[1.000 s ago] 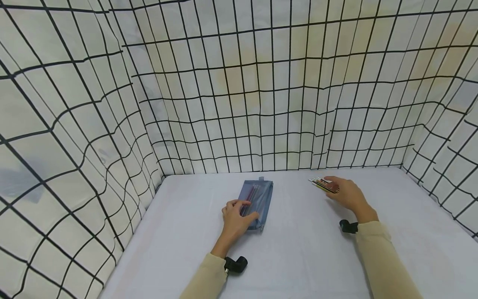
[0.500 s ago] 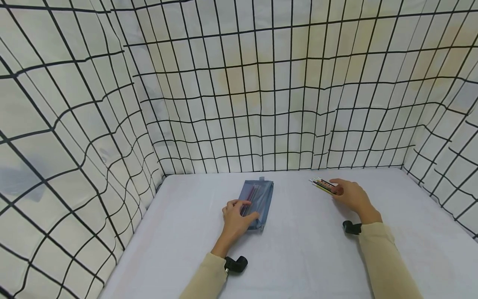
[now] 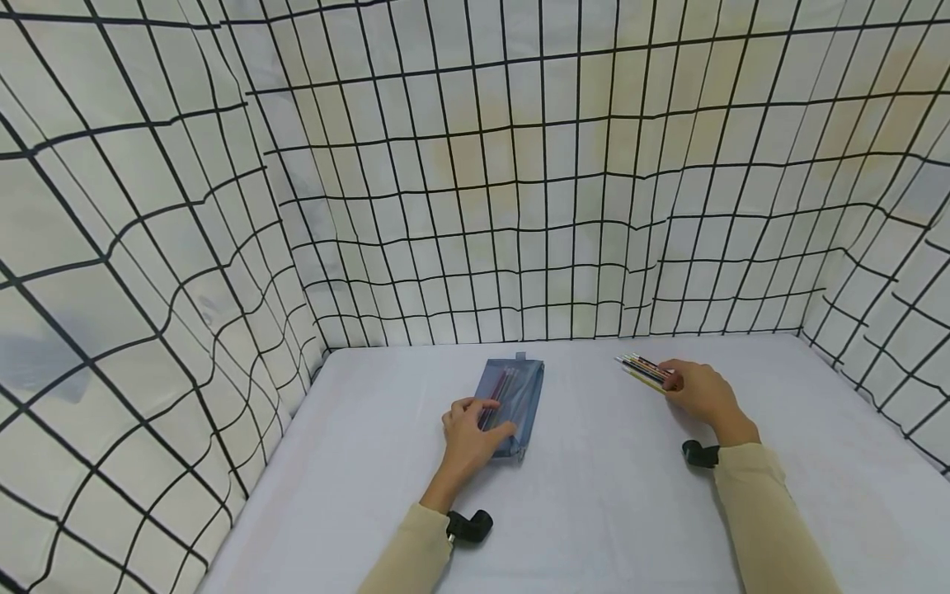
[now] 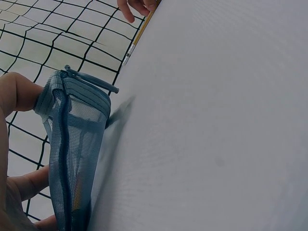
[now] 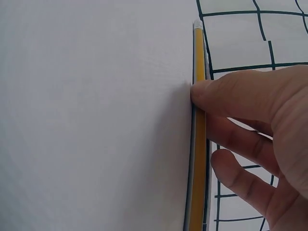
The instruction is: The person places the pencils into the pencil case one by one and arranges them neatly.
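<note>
A blue mesh zip pencil case [image 3: 525,406] lies on the white table, with several thin pencils [image 3: 505,383] showing through its top. My left hand [image 3: 466,431] rests on its near part, thumb and fingers spread over the upper face. The left wrist view shows the case's zip end and pull tab [image 4: 91,79]. To the right, a small bundle of loose pencils [image 3: 640,368] with white ends points to the far left. My right hand [image 3: 701,394] pinches their near ends. In the right wrist view the thumb presses a yellow pencil [image 5: 198,62], with other fingers behind the bundle.
A white cloth covers the table [image 3: 594,511]. Black netting [image 3: 542,190] over pale sheeting rises along the back and both sides. Each wrist carries a black camera mount [image 3: 469,525].
My right hand has shifted slightly right, towards the near ends of the pencils, and the yellow pencil now sits a little apart from the others. The left hand and the case stay still.
</note>
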Demonstrator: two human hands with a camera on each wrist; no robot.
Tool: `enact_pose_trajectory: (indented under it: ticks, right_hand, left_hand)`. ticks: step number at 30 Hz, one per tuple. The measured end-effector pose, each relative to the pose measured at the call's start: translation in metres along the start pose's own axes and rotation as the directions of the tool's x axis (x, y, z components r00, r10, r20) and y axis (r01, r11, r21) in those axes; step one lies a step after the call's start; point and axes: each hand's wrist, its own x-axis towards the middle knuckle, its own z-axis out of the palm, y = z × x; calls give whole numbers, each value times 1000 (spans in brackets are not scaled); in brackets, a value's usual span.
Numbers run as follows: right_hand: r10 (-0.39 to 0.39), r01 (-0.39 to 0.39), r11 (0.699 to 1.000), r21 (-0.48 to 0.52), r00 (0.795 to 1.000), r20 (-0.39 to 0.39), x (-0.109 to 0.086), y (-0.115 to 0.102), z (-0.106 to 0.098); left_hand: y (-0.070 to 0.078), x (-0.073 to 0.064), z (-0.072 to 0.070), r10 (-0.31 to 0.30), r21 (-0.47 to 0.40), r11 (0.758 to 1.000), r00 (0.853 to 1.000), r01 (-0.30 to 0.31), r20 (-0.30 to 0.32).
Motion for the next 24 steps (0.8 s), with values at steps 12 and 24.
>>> enact_pose_trajectory:
  ticks: [12, 24]
  right_hand:
    - [7, -7, 1000, -4, 1000, -8, 0, -2, -1]
    - [-2, 2, 1000, 25, 1000, -8, 1, -11, -8]
  left_hand:
    - [1, 0, 0, 6, 8, 1000, 1000, -6, 1]
    - [-1, 1, 1, 3, 8, 1000, 1000, -3, 4]
